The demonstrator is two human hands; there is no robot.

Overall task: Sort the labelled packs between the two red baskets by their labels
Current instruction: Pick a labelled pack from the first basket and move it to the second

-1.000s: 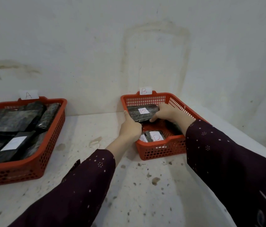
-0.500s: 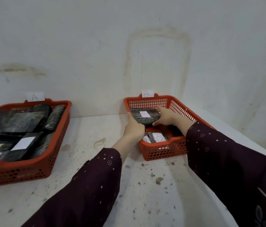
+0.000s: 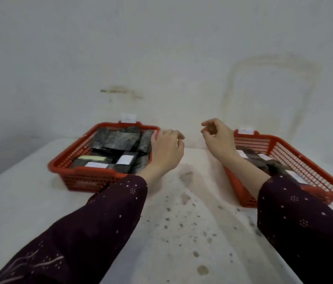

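You've drawn both hands out of the right basket. Your left hand now hangs by the left basket, your right hand centre frame, each grip loose and empty. Dark packs fill both baskets; the tags are too blurred to read.

Plain storeroom: stained wall, spotted table, baskets.

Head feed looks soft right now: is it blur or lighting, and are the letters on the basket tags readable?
Head view: blur, not lighting; whole frame smeared, likely camera motion. Head view: the white paper tag on the left red mesh basket and the white paper tag on the right red mesh basket show no legible letter. Head view: light is flat, no glare.
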